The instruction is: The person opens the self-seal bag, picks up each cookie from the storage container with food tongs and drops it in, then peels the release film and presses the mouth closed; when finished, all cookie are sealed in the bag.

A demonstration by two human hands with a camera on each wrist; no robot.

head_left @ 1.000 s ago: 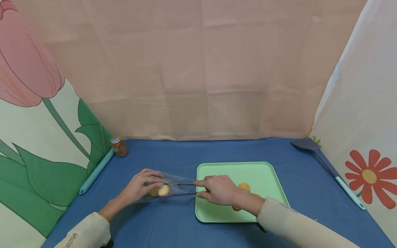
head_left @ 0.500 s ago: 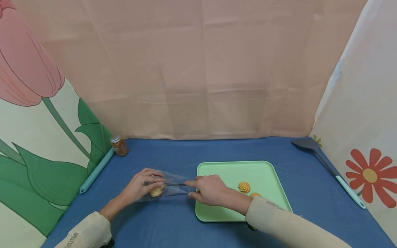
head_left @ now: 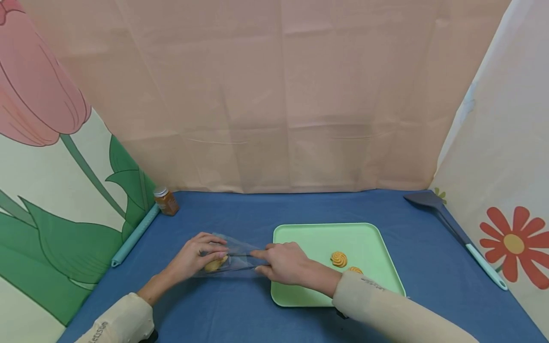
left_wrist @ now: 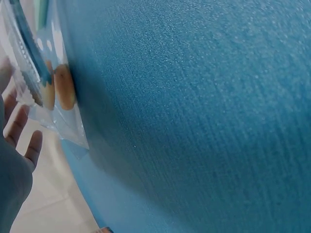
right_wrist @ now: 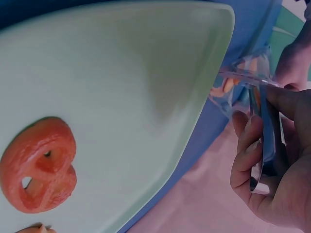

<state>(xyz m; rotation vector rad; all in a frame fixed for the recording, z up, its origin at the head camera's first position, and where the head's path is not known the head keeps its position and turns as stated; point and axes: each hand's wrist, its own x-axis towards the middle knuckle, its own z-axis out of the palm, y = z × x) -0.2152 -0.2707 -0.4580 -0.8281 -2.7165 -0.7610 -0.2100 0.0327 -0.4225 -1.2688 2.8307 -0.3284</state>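
Note:
My left hand [head_left: 195, 255] holds a clear plastic bag [head_left: 242, 247] low over the blue cloth. Butter cookies [left_wrist: 64, 87] lie inside it, partly hidden by my fingers in the head view. Metal tongs [right_wrist: 269, 150] are gripped in my right hand [head_left: 285, 263], their tips reaching into the bag's open side. Whether the tips still pinch a cookie cannot be made out. Beneath my right forearm is a light green tray [head_left: 296, 233] bearing a swirled cookie [head_left: 339, 259], another one half covered by the sleeve, and a pretzel-shaped cookie [right_wrist: 41, 165].
A blue cloth [head_left: 231, 209] covers the table. At the back left stands a small brown jar [head_left: 166, 202] with a silver lid, beside a teal rod [head_left: 135, 236]. Along the right edge lies a dark spatula [head_left: 446, 219] with a pale handle.
My right hand has shifted left with the tongs, pushing further into the bag. The pale round cookie has slid left toward my left hand, which has hardly moved.

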